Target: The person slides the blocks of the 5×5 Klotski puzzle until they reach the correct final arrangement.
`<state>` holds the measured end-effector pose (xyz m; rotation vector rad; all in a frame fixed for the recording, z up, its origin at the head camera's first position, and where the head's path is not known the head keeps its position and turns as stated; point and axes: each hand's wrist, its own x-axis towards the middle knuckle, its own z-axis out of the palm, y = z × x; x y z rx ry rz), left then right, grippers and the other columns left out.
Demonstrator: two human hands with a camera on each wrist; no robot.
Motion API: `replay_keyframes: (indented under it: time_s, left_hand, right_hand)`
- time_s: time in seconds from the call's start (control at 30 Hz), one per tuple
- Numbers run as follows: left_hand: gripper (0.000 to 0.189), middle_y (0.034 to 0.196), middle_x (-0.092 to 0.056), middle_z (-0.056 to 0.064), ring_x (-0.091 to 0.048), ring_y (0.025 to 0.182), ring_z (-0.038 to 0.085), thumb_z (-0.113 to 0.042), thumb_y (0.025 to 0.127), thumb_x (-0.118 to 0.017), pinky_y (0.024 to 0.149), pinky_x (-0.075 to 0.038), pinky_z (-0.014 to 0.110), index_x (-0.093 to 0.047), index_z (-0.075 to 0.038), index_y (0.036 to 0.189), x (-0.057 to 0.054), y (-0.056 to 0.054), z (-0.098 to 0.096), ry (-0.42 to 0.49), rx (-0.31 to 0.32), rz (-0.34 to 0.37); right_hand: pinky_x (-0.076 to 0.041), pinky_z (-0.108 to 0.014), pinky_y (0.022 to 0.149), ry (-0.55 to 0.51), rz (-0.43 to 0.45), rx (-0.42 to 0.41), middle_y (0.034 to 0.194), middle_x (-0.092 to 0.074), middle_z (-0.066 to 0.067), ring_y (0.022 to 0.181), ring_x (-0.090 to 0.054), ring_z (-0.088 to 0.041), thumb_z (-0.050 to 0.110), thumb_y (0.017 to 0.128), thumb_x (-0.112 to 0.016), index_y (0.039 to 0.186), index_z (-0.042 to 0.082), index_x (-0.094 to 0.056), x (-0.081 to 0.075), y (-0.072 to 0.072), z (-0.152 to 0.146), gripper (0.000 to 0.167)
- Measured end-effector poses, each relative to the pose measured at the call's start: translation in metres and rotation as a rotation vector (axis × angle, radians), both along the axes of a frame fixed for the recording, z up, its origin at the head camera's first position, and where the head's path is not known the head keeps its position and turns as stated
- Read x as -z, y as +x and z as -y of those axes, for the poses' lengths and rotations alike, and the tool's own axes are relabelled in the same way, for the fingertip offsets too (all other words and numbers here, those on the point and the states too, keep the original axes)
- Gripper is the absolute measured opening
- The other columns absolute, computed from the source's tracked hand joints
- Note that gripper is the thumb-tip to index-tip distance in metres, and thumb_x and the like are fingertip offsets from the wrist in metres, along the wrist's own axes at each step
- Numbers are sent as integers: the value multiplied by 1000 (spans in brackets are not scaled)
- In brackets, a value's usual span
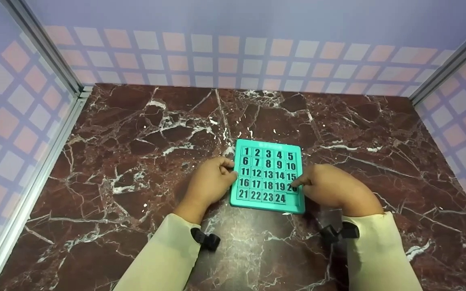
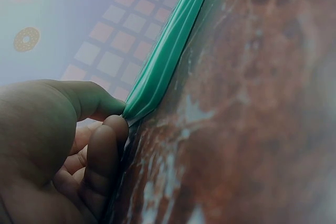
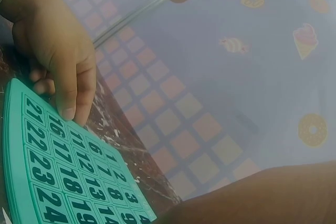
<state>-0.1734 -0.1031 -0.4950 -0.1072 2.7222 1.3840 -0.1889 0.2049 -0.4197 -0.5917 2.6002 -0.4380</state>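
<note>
A teal number slide puzzle (image 1: 268, 176) is between the two hands in the head view. Its black-numbered tiles run in order from 1 to 24, with a bare slot at the lower right corner. My left hand (image 1: 212, 180) pinches the puzzle's left edge; the left wrist view shows its thumb and a finger (image 2: 116, 127) meeting at the teal rim. From the right side, my right hand (image 1: 330, 186) reaches over the frame, a fingertip touching the tile marked 20 and partly covering it. The right wrist view shows little of that hand.
The puzzle is over a dark red marbled tabletop (image 1: 168, 161) with white veins and small white flecks. A lilac back wall (image 1: 233, 60) with pink and white squares stands behind it. Side panels with metal rails (image 1: 67, 81) border the left and right.
</note>
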Motion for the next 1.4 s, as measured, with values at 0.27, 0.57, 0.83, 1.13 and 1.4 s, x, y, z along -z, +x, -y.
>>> replay_keyframes:
  time_s: [0.27,0.57,0.83,1.13,1.4]
  left_hand:
    - [27,87,-74,-5,-64,74,12,-26,102,-80,75,-55,33,-80,-15,127,-1,0,0,16,-7,1]
    - [28,85,-73,-5,-64,73,11,-26,102,-80,74,-55,33,-80,-14,127,-1,0,1,22,-4,-8]
    - [28,85,-73,-5,-64,74,12,-27,102,-79,76,-55,33,-80,-15,127,0,-1,1,11,-1,-5]
    - [29,86,-74,-5,-66,76,13,-28,102,-80,79,-56,35,-80,-16,127,-1,0,2,6,-1,0]
    - [29,86,-74,-6,-64,74,13,-33,101,-77,77,-55,35,-81,-18,125,-1,1,2,16,-9,-11]
  right_hand:
    - [-58,-42,82,-1,18,14,133,-82,-7,90,-70,-18,10,100,-63,127,18,-87,-1,1,-1,36]
    - [-59,-49,92,4,-8,0,134,-81,-8,101,-72,-23,10,99,-64,126,18,-87,1,0,0,37]
    - [-56,-48,93,1,-12,15,137,-79,-10,104,-70,-25,9,98,-63,125,19,-87,1,1,1,37]
    - [-53,-43,86,-2,-31,-1,124,-82,-3,93,-68,-22,9,96,-63,123,19,-86,3,0,2,37]
    - [-54,-41,79,-19,14,23,102,-79,-1,82,-66,-18,11,99,-64,128,22,-84,0,2,3,37]
